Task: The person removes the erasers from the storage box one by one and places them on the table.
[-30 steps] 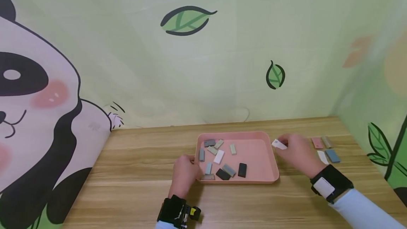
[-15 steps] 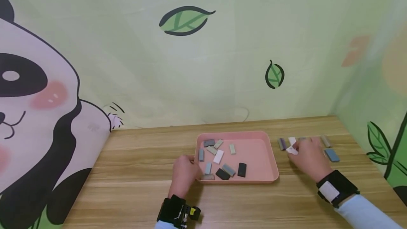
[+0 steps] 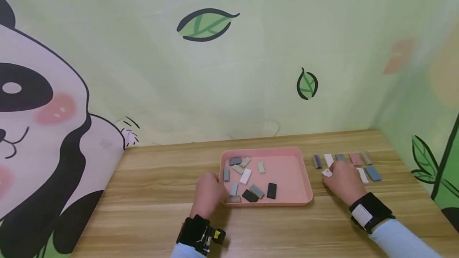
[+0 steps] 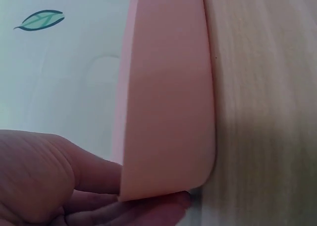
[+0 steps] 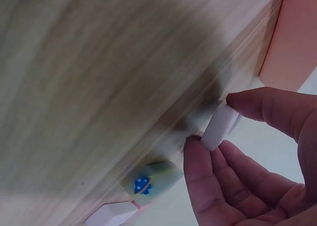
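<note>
My left hand [image 3: 207, 194] grips the left end of a pink tray [image 3: 288, 174], its thumb and fingers on the tray's corner in the left wrist view. My right hand [image 3: 345, 180] pinches a small white eraser [image 5: 219, 127] between thumb and fingertips, close over the table right of the tray. Just behind it, in the head view, lies another white eraser [image 3: 328, 159]. Below the held one, the right wrist view shows a pale greenish eraser [image 5: 153, 180] with a blue print and a white eraser [image 5: 113, 213].
Inside the tray lie several grey, white and black blocks, such as a black one [image 3: 271, 190]. On the table at right, a back row includes a purple-grey block [image 3: 316, 161] and a pink one [image 3: 356, 159]; a blue block [image 3: 373, 173] lies in front. A printed backdrop [image 3: 251, 71] stands behind.
From beside the tray's right rim, my right hand has carried the white eraser rightward and down to the rows on the table. My left hand stays at the tray.
</note>
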Motion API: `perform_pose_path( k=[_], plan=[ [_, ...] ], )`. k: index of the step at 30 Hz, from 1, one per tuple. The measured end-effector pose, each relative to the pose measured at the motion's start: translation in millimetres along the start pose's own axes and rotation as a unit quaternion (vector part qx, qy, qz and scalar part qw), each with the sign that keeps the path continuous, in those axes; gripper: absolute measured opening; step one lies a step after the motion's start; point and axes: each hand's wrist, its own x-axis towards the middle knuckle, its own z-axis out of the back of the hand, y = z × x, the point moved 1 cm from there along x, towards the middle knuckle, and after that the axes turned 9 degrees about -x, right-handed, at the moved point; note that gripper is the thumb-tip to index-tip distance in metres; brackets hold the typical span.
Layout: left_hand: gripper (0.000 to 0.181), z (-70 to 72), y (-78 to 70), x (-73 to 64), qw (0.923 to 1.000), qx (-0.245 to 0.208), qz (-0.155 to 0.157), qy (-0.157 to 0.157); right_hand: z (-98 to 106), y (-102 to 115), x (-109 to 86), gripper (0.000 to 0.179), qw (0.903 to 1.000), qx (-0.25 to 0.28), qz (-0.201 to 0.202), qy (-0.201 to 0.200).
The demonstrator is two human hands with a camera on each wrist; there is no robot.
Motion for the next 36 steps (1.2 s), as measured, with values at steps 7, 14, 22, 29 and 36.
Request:
perform_pose_path(
  k=[7,14,22,29,36],
  plan=[
    [0.015,7.2,-8.7,-7.0,0.9998,0.022,-0.003,0.001,-3,-1,-1.6,0.024,0.9999,0.004,-0.002,-0.010],
    [0.023,10.9,-15.4,-8.4,0.9995,0.028,-0.008,-0.014,-6,-4,-1.0,0.025,0.9995,-0.001,-0.006,-0.030],
    [0.024,10.8,-14.4,-5.9,0.9991,0.037,-0.014,-0.018,-7,-5,-1.0,0.026,0.9989,-0.008,-0.003,-0.047],
    [0.018,11.2,-12.4,-4.1,0.9995,0.020,-0.019,-0.017,-5,-3,-1.6,0.026,0.9988,-0.011,-0.003,-0.047],
    [0.018,10.8,-9.1,-2.4,0.9993,0.020,-0.025,-0.018,8,11,0.3,0.024,0.9981,-0.018,0.015,-0.057]
  ],
)
